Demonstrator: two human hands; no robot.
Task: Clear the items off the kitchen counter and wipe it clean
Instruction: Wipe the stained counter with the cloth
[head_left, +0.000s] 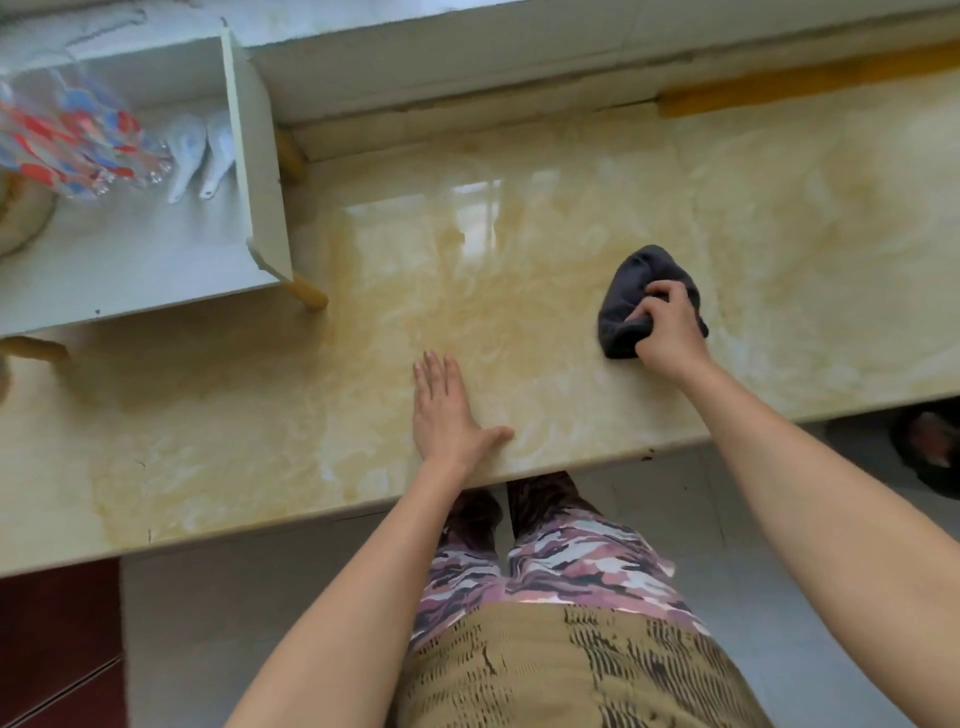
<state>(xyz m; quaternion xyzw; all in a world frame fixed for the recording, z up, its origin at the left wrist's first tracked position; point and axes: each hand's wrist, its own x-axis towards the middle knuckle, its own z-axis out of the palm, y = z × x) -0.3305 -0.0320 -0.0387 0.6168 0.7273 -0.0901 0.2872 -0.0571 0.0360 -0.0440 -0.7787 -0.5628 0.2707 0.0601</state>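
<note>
A glossy beige marble counter (519, 249) fills the middle of the view. My right hand (667, 332) grips a bunched dark grey cloth (634, 283) that lies on the counter at the right. My left hand (444, 410) rests flat on the counter near its front edge, fingers straight and thumb spread. It holds nothing and lies well left of the cloth.
A white shelf rack (260, 171) stands on the counter at the left, holding patterned glasses (78, 140) and two white spoons (202, 150). A wall ledge (467, 67) runs along the back. The counter's front edge (571, 462) crosses below my hands, with tiled floor beneath.
</note>
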